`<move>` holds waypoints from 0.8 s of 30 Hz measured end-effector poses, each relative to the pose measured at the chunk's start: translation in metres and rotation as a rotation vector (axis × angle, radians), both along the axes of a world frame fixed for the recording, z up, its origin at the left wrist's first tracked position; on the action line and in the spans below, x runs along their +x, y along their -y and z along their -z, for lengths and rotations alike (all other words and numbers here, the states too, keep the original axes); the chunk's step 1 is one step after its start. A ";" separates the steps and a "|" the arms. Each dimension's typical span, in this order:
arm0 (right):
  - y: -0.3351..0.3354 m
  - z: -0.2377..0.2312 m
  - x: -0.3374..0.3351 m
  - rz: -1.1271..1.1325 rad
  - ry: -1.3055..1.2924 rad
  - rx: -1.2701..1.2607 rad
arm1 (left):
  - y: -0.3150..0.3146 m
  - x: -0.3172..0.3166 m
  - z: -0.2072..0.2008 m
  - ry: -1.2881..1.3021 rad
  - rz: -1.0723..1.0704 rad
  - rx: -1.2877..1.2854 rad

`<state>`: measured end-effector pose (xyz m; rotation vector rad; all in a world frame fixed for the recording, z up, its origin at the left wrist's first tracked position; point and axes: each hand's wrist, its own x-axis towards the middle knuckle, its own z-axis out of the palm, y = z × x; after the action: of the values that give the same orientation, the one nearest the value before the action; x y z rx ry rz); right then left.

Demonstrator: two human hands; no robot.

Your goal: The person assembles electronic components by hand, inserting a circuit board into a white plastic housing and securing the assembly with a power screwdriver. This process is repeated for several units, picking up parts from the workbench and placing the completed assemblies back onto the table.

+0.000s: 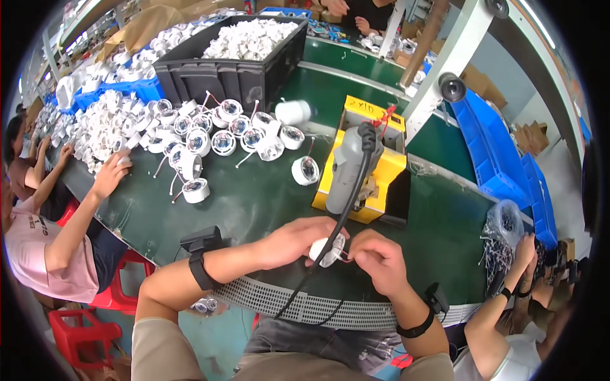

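My left hand (305,240) is closed around a small white round housing (328,250) near the table's front edge. Thin wires come out of the housing's right side, and my right hand (379,259) pinches them between thumb and fingers. A black cable (346,213) passes in front of the housing and hides part of it. It runs up to a grey corded power tool (348,166) standing at a yellow box (375,206) just beyond my hands. Single white housings with wires, such as this one (305,171), lie farther off to the left.
A large pile of white housings (105,130) covers the table's left side. Behind it stands a black crate (222,73) full of small white parts. Blue trays (489,149) line the right. A co-worker's hand (114,168) touches the pile; another person handles a wire bundle (499,260) at right.
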<state>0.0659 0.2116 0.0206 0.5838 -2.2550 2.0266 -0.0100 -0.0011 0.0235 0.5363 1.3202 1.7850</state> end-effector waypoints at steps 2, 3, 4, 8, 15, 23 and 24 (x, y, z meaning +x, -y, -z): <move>0.003 -0.003 -0.003 0.017 -0.032 -0.019 | -0.003 -0.001 0.002 -0.129 -0.046 -0.034; 0.005 -0.004 -0.003 0.018 -0.080 -0.039 | -0.006 -0.002 -0.001 -0.077 -0.119 -0.093; 0.005 -0.006 -0.002 0.030 -0.085 0.021 | -0.006 -0.002 -0.003 0.014 -0.148 -0.089; 0.014 -0.013 0.001 0.030 -0.118 0.233 | -0.005 -0.003 -0.005 0.145 -0.136 -0.087; 0.020 -0.010 -0.001 -0.006 -0.236 0.221 | -0.010 -0.001 0.011 0.197 -0.283 -0.087; 0.026 0.002 0.001 0.247 -0.214 0.307 | -0.030 0.042 0.000 0.240 -0.490 -0.008; 0.020 0.005 0.004 0.196 -0.193 0.305 | -0.019 0.038 -0.001 0.006 -0.388 -0.150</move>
<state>0.0695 0.1918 0.0159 0.5257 -2.4088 1.4843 0.0280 0.0183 0.0242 0.1987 1.6217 1.9691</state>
